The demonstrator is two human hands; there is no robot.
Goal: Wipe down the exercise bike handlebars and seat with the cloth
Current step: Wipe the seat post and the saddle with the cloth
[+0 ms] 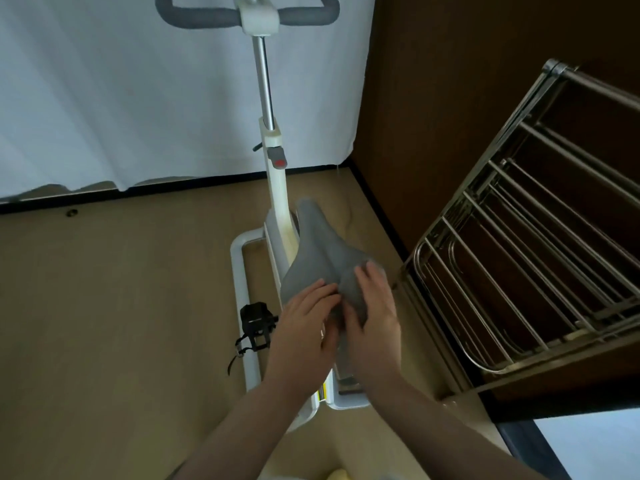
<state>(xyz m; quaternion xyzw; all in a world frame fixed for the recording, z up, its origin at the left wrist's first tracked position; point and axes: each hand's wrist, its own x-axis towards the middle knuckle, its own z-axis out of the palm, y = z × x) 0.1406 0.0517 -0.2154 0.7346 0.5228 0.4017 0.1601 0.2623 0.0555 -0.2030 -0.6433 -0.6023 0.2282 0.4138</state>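
Both hands lie on the rear of the grey seat [318, 247]: the left hand [304, 320] rests flat with fingers straight, and the right hand [372, 317] presses down beside it, fingers extended over grey material. Whether that material is the cloth cannot be told, as it matches the seat. The grey handlebars [194, 15] stand well apart at the top, above the white bike frame [277, 188].

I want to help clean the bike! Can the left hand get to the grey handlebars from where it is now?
Probably not without stepping closer. The left hand rests on the back of the seat, and the handlebars sit well beyond it, atop the tall post. Nothing blocks the way; they just look far.
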